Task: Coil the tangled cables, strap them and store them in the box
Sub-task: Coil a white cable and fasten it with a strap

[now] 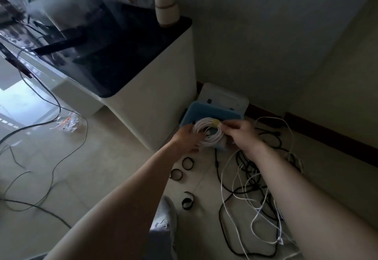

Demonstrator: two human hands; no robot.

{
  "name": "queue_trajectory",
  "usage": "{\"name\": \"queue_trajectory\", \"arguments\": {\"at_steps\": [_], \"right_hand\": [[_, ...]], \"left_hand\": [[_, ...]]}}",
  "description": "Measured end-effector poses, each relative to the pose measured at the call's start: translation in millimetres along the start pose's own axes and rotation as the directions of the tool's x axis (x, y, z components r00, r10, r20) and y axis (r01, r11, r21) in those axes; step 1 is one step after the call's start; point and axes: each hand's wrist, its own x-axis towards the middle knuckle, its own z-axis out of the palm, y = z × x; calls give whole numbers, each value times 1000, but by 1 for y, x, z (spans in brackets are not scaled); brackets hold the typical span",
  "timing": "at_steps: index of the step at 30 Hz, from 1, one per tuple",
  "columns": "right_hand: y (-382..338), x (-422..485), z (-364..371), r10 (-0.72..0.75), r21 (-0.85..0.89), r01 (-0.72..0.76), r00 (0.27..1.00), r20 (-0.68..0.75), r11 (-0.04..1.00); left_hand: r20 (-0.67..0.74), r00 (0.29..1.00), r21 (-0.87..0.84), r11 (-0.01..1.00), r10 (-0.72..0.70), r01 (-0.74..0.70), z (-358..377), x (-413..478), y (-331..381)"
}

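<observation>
Head view: a person is leaning over the floor, both forearms reaching toward a blue box (201, 110) that is sitting against a white cabinet (159, 96).
Where the cable is: the white coil (211, 140) is hanging between the two hands, just above the near edge of the blue box, not yet inside it.
Left hand (187, 140): it is gripping the coil's left side, fingers curling round the bundled turns.
Right hand (240, 135): it is pinching the yellow strap (216, 123) at the top of the coil, with the rest of the hand lying behind the right side of the coil.
Strap state: the band is wrapping the turns at one spot; whether it is fully fastened I cannot tell.
Handling: the coil is looking light and springy, and thin smooth turns like these are likely to fan out if let go anywhere away from the strap.
Best hold: probably at the strapped section, plus a second hold opposite it, as now.
Waiting: the tangled cables (255, 188), black and white, are lying on the floor to the right.
Spares: the black straps (187, 163) are lying on the floor near the left forearm.
Progress guess: one cable is nearing storage; most are lying uncoiled.
</observation>
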Motion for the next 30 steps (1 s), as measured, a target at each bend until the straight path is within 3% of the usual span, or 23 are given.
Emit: {"name": "queue_trajectory", "arguments": {"at_steps": [3, 7, 10, 13, 16, 21, 24, 26, 28, 30], "right_hand": [[10, 25, -2, 7, 16, -6, 997, -83, 1000], [15, 64, -4, 29, -53, -34, 995, -94, 998], [22, 94, -6, 17, -214, -39, 994, -106, 976], [27, 108, -8, -22, -400, -4, 998, -60, 917], [37, 115, -8, -75, -622, 34, 996, -40, 782], [54, 112, -10, -85, -907, 61, 996, 28, 417], [65, 108, -12, -96, -947, 85, 994, 58, 308], [70, 106, -13, -124, -947, 129, 988, 95, 295], [74, 103, -14, -183, -937, 156, 978, 102, 311], [75, 97, -17, -247, -919, 154, 967, 65, 364]], "left_hand": [[-52, 994, -176, 981, -93, 83, 19, 34, -9], [-119, 989, -259, 964, -90, 57, 40, 84, -12], [-218, 974, -170, 985, -63, 25, 53, 119, -13], [-287, 958, 27, 999, -30, 39, 62, 141, -17], [-258, 966, 212, 977, 24, 33, 68, 155, -22], [-221, 970, 402, 916, 100, -3, 68, 176, -35], [-109, 987, 571, 820, 115, -32, 73, 179, -38], [-46, 991, 723, 688, 130, -57, 78, 177, -40], [-40, 986, 839, 541, 162, -55, 84, 171, -45], [-73, 975, 883, 467, 208, -34, 90, 164, -50]]}}
